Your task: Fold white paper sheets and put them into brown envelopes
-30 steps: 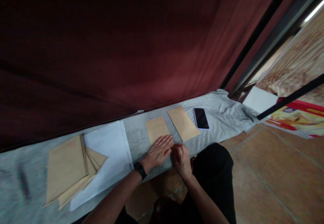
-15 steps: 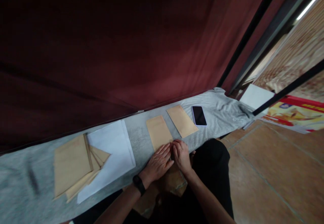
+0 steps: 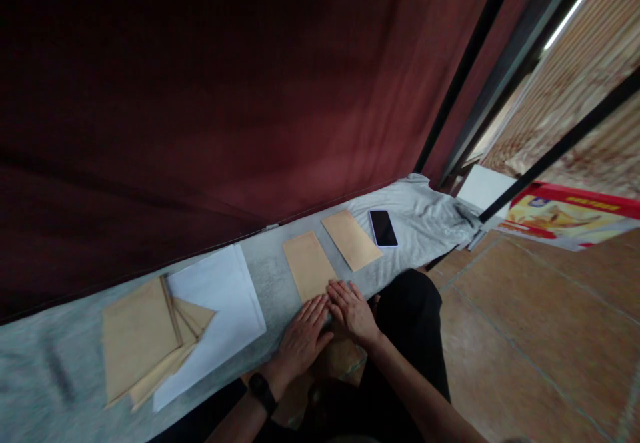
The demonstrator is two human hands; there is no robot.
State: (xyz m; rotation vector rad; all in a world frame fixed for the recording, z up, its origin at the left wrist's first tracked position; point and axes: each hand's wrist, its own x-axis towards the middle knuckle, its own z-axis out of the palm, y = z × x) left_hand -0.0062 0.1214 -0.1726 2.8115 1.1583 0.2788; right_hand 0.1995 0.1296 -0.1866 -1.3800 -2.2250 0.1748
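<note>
A brown envelope (image 3: 309,264) lies flat on the grey cloth (image 3: 275,276) in front of me. My left hand (image 3: 303,337) rests flat at its near edge, fingers stretched out, a black watch on the wrist. My right hand (image 3: 352,308) lies flat beside it at the envelope's near right corner, fingers spread. Neither hand holds anything. A second brown envelope (image 3: 351,239) lies just to the right, apart from both hands.
A black phone (image 3: 383,227) lies right of the envelopes. A white sheet (image 3: 215,306) and a stack of brown envelopes (image 3: 143,336) lie to the left. A dark red curtain (image 3: 225,96) hangs behind. A tiled floor (image 3: 525,336) and a printed banner (image 3: 565,215) are at right.
Both hands have slid back toward me off the envelope to its near edge. The right hand has opened from curled fingers to flat. The view has shifted a little.
</note>
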